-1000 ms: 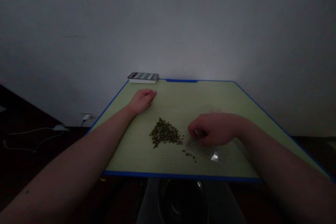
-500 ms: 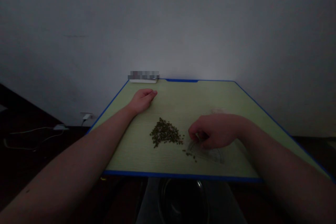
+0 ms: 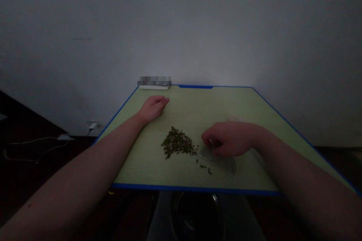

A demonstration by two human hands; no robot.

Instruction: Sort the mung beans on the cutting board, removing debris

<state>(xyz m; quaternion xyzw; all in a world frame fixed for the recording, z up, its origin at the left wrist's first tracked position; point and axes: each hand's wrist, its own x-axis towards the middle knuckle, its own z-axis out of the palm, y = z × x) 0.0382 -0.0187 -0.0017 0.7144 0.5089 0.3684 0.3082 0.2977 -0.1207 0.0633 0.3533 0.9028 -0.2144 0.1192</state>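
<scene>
A clear plastic protractor (image 3: 226,165) is pinched in the fingers of my right hand (image 3: 226,138), its straight edge slanting down to the right over the table. Just left of it lies a pile of small brown-green beans or pellets (image 3: 177,143), too small to name surely. Several loose ones (image 3: 203,166) are strewn along the protractor's straight edge. Beyond the pile, on the left side, my left hand (image 3: 154,107) rests on the table with its fingers curled in and nothing visible in them.
The pale table (image 3: 195,101) has a blue rim. At its far left corner stands a white object (image 3: 154,87) with a blurred-out top. Below the near edge, a dark round bowl (image 3: 198,216) sits at my lap. A charger and cables (image 3: 65,136) are at the left by the wall.
My right hand has shifted slightly left and away from me, carrying the protractor nearer to the pile. My left hand and the pile look the same.
</scene>
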